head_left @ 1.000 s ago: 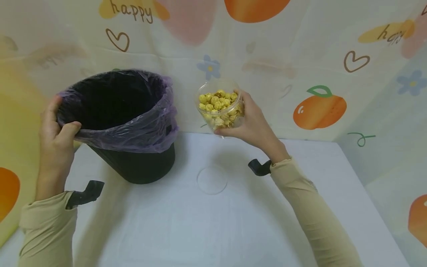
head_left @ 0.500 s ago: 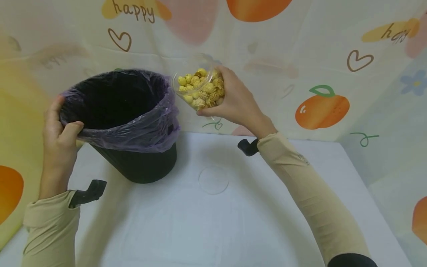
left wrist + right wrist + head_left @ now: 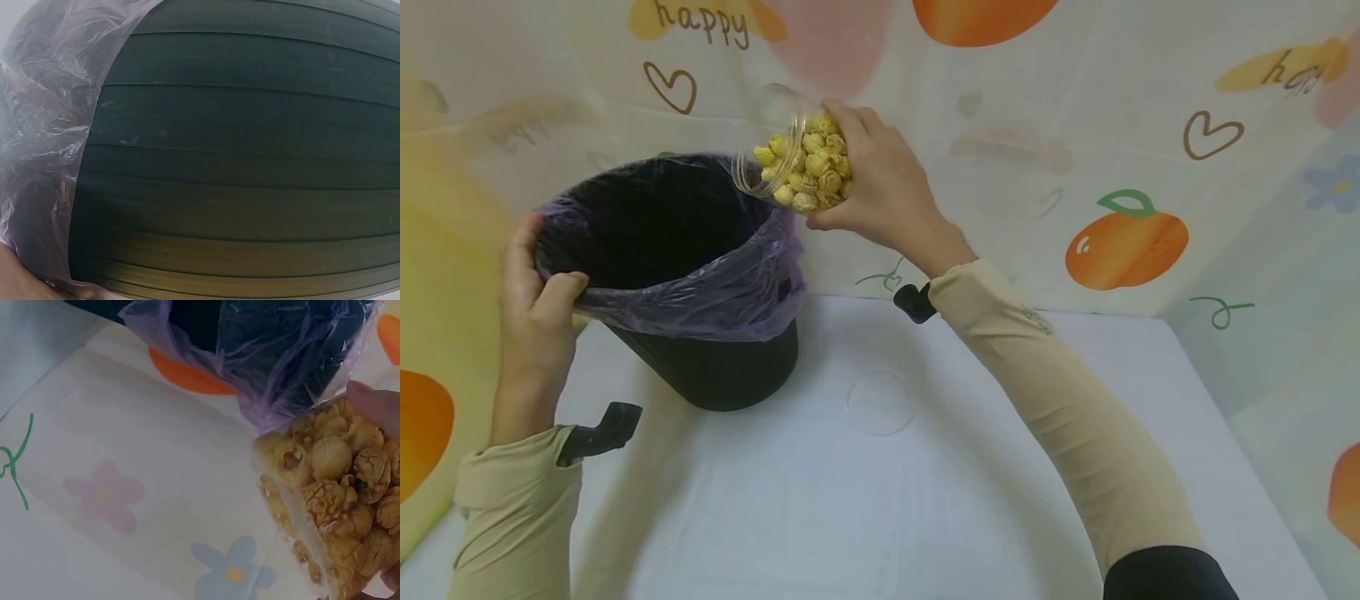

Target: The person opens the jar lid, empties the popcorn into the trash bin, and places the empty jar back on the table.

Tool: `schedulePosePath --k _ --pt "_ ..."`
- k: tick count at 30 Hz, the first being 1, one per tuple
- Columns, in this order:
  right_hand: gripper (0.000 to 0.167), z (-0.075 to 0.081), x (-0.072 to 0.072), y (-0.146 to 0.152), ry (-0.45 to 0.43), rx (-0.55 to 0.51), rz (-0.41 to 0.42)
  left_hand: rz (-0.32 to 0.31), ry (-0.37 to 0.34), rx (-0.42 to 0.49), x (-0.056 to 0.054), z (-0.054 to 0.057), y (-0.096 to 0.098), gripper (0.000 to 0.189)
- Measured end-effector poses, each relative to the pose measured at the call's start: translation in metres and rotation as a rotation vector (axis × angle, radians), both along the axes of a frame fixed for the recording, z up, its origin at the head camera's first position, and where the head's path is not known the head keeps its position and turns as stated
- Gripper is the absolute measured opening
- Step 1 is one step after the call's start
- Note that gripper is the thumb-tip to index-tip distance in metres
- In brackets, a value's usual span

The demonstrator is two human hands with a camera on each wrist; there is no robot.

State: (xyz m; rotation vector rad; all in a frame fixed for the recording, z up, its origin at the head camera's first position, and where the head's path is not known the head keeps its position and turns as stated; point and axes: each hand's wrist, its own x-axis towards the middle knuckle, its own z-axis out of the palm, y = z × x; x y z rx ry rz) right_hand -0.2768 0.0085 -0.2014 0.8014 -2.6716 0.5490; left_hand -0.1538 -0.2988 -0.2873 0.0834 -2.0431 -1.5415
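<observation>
A dark trash can leans to the left on the table, lined with a purple plastic bag folded over its rim. My left hand grips the rim at the left, thumb outside on the bag. In the left wrist view the ribbed wall of the can fills most of the frame. My right hand holds a clear plastic jar of yellow popcorn, tipped with its mouth toward the can, right at the bag's right rim. The right wrist view shows the popcorn still packed inside.
A white-covered table spreads below, with a faint ring mark on it. Behind stands a printed cloth backdrop with oranges, flowers and hearts.
My right hand has carried the popcorn jar left and up from beside the can to its rim, tilting it from near upright to sideways. The left hand and the can have stayed put.
</observation>
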Motion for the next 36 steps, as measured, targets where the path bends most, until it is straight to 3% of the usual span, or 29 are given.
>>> schedulePosePath --k 10,19,30,36 --pt "0.113 0.003 -0.004 -0.020 0.147 0.149 -0.013 -0.009 0.034 0.076 0.000 0.000 0.004 0.069" --pt "0.096 0.001 -0.005 -0.034 0.334 0.221 -0.001 0.007 0.039 0.045 0.000 -0.001 0.003 0.068" --pt "0.069 0.008 0.004 -0.054 0.461 0.426 0.055 0.025 0.035 0.027 0.003 -0.001 0.004 0.068" --pt "0.068 0.005 0.004 -0.063 0.576 0.515 0.091 0.033 0.025 0.029 0.004 0.000 0.005 0.068"
